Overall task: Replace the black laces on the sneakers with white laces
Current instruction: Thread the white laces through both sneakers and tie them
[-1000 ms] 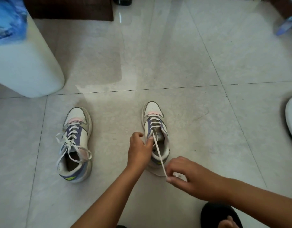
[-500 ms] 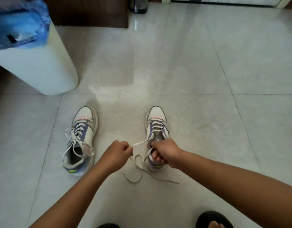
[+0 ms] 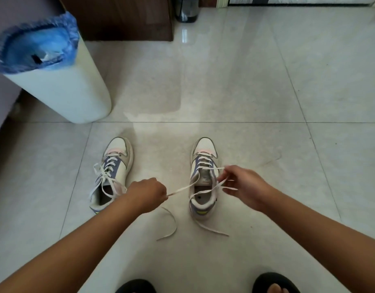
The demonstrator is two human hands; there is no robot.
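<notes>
Two sneakers sit on the tiled floor, toes pointing away from the person, well apart. Left sneaker [image 3: 112, 174] already has a white lace through its eyelets, ends loose over its sides. Right sneaker [image 3: 204, 178] is laced in white too, lace not tied.

Left hand [image 3: 147, 194]: fingers curled tight, grip closed on one strand of the white lace [image 3: 181, 189], pulled taut from the right sneaker's upper eyelets out to the left. Hand sits between the two sneakers, just off the left sneaker's heel.

Right hand [image 3: 243, 187]: just beside the right sneaker's right side, fingertips pinching the other strand near the upper eyelets; a short lace bit sticks out past the fingers. Motion blur there, so the exact finger hold is hard to tell.

Loose lace tails lie on the floor: one curls below the left hand, one runs out from the right sneaker's heel toward the near edge.

Far left: white bin [image 3: 61, 89] with a blue liner [image 3: 34, 43]. Dark wood cabinet [image 3: 123, 17] at the far edge. Black slippers [image 3: 275, 283] at the near edge.
</notes>
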